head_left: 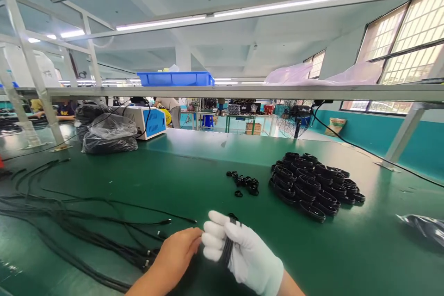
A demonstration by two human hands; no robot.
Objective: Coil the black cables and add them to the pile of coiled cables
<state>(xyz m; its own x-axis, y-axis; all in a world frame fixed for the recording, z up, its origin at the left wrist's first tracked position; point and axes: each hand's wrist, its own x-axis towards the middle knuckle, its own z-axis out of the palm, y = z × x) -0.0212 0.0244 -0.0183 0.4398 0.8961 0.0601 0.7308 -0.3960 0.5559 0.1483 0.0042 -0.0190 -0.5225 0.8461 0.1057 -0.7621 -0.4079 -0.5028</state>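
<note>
Grasping a black cable bundle [228,252] under the thumb of the gloved right hand [247,249] at bottom centre; cannot tell whether holding anything in the bare left hand [178,252] beside. Seemingly busy bundling, probably calling next for a steady pinch. Hampered by loose cables [104,243] at lower left; farther off, strewn with small black rings [247,181] mid-frame, heaped with black coils [314,187] at right, then bounded by a blue-and-white machine [156,122] at left.

Black cable [227,253], partly hidden in right hand [249,250]

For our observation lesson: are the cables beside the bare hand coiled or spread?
Spread: the cables lie in long, loose strands across the green table.
</note>
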